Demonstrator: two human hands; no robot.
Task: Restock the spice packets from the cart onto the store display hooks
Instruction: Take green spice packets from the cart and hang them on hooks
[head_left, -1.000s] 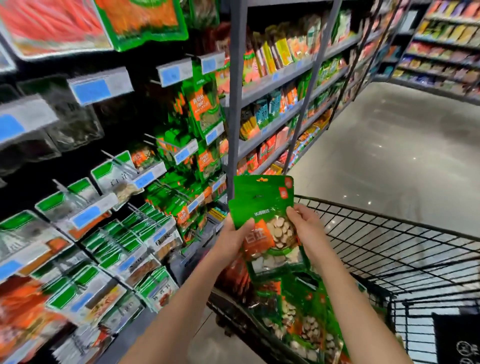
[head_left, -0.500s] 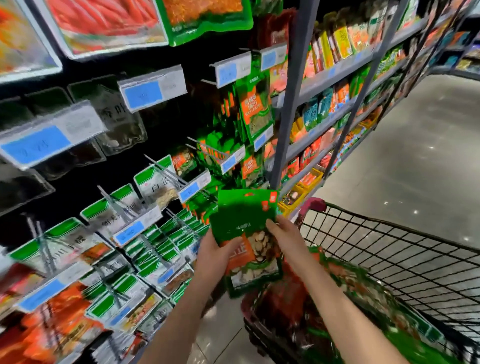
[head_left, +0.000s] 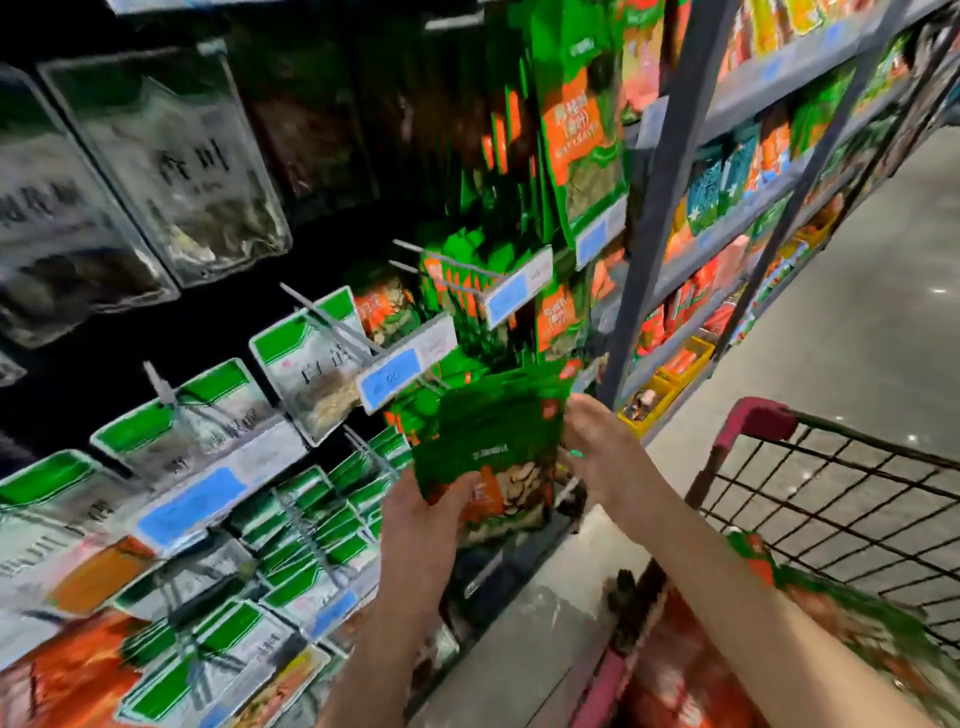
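Green spice packet (head_left: 493, 447) gripped low by left hand (head_left: 426, 514), top corner pinched by right hand (head_left: 597, 447); held upright, presumably for threading onto display hook (head_left: 322, 317).

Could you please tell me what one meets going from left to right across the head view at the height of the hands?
Hanging white-and-green packets → left hand → green spice packet → right hand → cart's pink corner → wire cart wall.
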